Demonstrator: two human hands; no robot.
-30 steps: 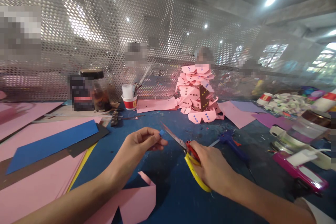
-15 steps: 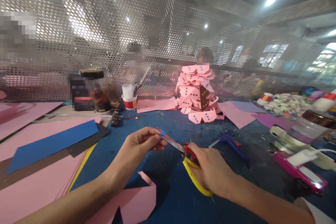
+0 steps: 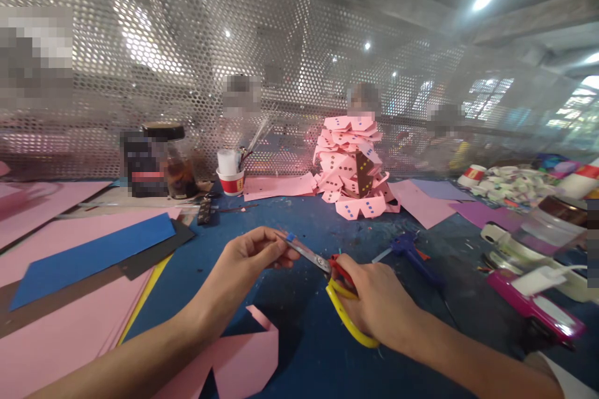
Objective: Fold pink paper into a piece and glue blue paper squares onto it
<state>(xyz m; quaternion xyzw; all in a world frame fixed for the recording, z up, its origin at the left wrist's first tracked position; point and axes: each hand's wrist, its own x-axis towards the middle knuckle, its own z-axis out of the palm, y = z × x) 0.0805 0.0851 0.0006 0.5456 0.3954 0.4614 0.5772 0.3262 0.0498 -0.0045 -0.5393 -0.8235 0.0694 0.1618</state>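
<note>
My right hand point(image 3: 377, 299) grips a pair of scissors point(image 3: 309, 254) with red and yellow handles, its blades pointing up and to the left. At the blade tips my left hand point(image 3: 255, 252) is closed in a pinch, thumb against fingers. A tiny blue paper piece point(image 3: 290, 237) shows at the blades beside the fingertips; most of what the left fingers pinch is hidden. Below the hands lies a cut and folded pink paper shape point(image 3: 248, 352) on the dark blue table point(image 3: 299, 336).
A stack of pink paper shapes with small coloured squares point(image 3: 346, 168) stands at the back. Left are pink sheets point(image 3: 60, 349) and a blue strip point(image 3: 93, 259). Right are a blue glue gun point(image 3: 412, 252), a magenta device point(image 3: 533, 305) and a jar point(image 3: 556, 224). A paper cup point(image 3: 231, 181) stands behind.
Hardly anything differs. The hands and scissors hold nearly the same place, with the blue piece still at the blades.
</note>
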